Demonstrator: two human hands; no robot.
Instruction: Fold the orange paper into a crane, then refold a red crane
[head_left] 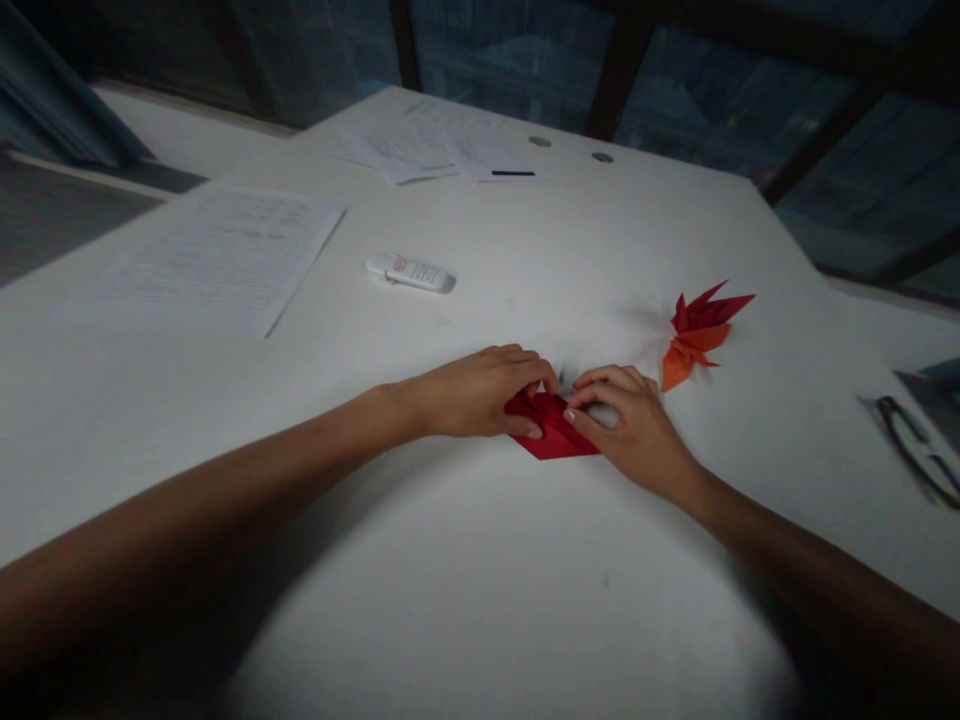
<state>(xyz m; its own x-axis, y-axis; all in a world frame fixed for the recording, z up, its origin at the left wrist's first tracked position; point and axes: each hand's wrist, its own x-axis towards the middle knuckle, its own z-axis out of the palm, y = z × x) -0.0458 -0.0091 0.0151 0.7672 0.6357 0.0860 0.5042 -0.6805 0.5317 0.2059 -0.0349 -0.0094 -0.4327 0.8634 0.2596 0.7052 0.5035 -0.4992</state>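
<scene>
Paper point(559, 440), bright red and folded into layers, sits right between your two hands on the white tabletop point(525, 560), and both sets of fingers are on it! Look at it: crisp straight edges, a flat, lighter face on your side, darker creases and a shadowed fold up by the fingertips. Your left hand point(487, 390) has its left end, thumb laid across the upper face, index finger bent at the far edge, the paper held between them. Over on the other side, your right hand point(634, 415) has thumb and index finger closed together on the fold at the upper right; the remaining fingers arch above, and what they touch, I can't tell. Now the direction: the long axis runs sideways, from under your left fingers across to your right thumb, with a narrow corner pointing right beneath that thumb and a blunter corner facing you, just below and between the two thumbs. Beyond your right knuckles, an orange folded piece point(679, 362) and a dark red folded piece point(709, 312) touch each other, spiky tips fanned outward.
</scene>
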